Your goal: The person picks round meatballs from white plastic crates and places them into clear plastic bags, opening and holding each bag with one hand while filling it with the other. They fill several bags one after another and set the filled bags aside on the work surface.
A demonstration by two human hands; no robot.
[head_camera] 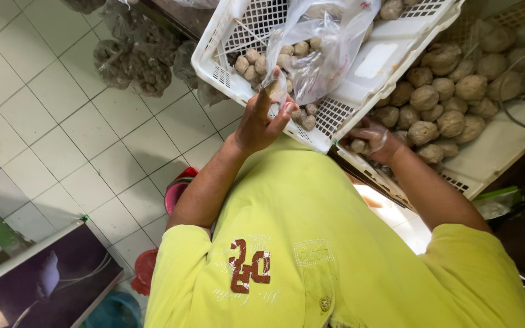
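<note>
Your left hand (pixel 261 121) pinches the rim of the clear plastic bag (pixel 323 51), which hangs over the white basket (pixel 366 73) w/ a few small balls inside; the film looks thin, limp and slippery, so hold it at the bunched mouth, not the wall. Your right hand (pixel 377 141), fingers curled round one or two brownish balls (pixel 358 146), rests in the second basket (pixel 487 152) beside the pile; they look light, prob. soft, so cup them, don't squeeze.

Shirt (pixel 341 243): lime yellow, maroon embroidery. Crates (pixel 390 58): white lattice. Balls (pixel 439 103): grey-brown. Bag (pixel 323 54): clear. Floor (pixel 62 109): white tiles, dark grout.
</note>
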